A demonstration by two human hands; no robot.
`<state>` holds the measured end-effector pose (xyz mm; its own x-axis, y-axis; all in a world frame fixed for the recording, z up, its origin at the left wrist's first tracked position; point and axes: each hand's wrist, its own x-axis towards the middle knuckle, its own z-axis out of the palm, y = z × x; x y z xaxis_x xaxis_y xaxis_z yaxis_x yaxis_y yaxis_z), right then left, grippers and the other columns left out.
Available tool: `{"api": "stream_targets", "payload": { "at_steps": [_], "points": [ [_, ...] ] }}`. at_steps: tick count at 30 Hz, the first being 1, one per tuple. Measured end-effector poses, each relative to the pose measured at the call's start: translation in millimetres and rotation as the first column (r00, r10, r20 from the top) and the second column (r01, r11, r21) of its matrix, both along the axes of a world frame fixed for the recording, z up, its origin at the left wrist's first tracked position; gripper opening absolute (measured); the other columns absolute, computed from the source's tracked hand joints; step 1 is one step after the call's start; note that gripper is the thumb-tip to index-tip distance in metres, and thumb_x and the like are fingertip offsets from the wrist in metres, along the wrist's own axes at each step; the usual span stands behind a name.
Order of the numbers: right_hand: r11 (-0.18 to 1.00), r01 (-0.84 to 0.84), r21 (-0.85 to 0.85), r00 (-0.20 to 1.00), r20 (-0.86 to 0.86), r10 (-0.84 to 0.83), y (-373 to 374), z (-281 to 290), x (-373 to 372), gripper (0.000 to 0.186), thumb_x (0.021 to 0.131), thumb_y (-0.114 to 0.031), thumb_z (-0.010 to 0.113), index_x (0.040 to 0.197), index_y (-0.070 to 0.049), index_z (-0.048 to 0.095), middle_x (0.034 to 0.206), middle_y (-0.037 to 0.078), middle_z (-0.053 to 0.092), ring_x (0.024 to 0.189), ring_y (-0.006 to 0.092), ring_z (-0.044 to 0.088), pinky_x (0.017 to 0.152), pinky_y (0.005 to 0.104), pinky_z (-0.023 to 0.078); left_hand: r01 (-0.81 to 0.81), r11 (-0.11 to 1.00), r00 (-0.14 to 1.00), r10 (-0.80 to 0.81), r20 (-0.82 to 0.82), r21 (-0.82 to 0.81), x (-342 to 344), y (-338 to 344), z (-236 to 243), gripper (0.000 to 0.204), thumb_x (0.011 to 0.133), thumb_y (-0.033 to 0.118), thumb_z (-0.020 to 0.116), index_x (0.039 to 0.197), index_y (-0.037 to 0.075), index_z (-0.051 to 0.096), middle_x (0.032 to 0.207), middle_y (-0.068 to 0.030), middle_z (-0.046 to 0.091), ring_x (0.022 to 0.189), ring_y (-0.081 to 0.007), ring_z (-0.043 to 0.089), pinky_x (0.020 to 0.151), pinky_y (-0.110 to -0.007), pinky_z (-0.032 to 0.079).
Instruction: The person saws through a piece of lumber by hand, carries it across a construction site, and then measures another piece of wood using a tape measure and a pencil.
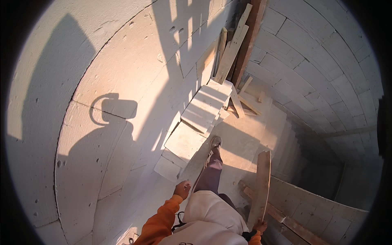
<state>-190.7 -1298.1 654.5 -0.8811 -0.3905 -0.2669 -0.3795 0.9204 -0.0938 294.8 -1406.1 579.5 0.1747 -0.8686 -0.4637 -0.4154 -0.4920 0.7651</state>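
Note:
My right hand [260,226] is closed around the lower end of a wooden plank [260,185], which stands up at my right side with a slight tilt. Near the pale block wall, my left hand [182,189] hangs in front of my body with its fingers curled in, and I see nothing in it. The orange left sleeve [159,220] comes up from the lower edge. My left hand is nearest to a low stack of white blocks [184,141] along the wall.
Several boards [232,55] lean in the far corner beside a brown beam [249,38], with wood scraps [245,104] below. Stairs [286,143] drop toward a dark opening at right. A wooden rail [294,228] and low wall [314,200] border my right. My shoe [216,141] is forward.

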Motion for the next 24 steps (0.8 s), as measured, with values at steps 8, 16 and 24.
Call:
{"api": "stream_targets", "payload": {
  "at_steps": [8, 16, 24],
  "points": [
    [0.878, -0.477, 0.031, 0.879, -0.008, 0.477, -155.4, 12.9, -116.1, 0.022, 0.088, -0.031, 0.066, 0.093, -0.010, 0.068, 0.090, 0.015, 0.071, 0.083, 0.0358, 0.067, 0.073, 0.0468, 0.049, -0.047, 0.990, 0.986, 0.025, -0.162, -0.134, -41.0, -226.2, 14.2, 0.024, 0.095, 0.018, 0.061, 0.114, 0.005, 0.064, 0.103, -0.0189, 0.070, 0.091, -0.0346, 0.070, 0.078, -0.041, 0.058],
    [0.993, -0.116, 0.019, 0.991, -0.058, 0.117, -304.4, 96.6, -45.7, 0.024, 0.091, -0.031, 0.061, 0.094, -0.009, 0.068, 0.094, 0.015, 0.072, 0.084, 0.0346, 0.068, 0.075, 0.0466, 0.050, 0.104, 0.991, 0.967, -0.082, 0.241, -0.081, -26.5, -503.0, 96.9, 0.051, 0.097, 0.025, 0.059, 0.144, 0.013, 0.045, 0.115, -0.0199, 0.066, 0.105, -0.0397, 0.064, 0.087, -0.049, 0.053],
    [0.992, -0.112, -0.063, 0.992, 0.052, 0.115, -311.4, 111.6, -47.2, 0.021, 0.084, -0.027, 0.070, 0.089, -0.006, 0.067, 0.084, 0.014, 0.069, 0.078, 0.0297, 0.065, 0.074, 0.0423, 0.050, 0.018, 0.963, 0.893, 0.105, 0.437, -0.270, -17.0, -750.7, 195.7, 0.076, 0.095, 0.019, 0.062, 0.159, 0.023, 0.019, 0.111, -0.0191, 0.062, 0.103, -0.0396, 0.064, 0.085, -0.051, 0.052]
  ]
}}
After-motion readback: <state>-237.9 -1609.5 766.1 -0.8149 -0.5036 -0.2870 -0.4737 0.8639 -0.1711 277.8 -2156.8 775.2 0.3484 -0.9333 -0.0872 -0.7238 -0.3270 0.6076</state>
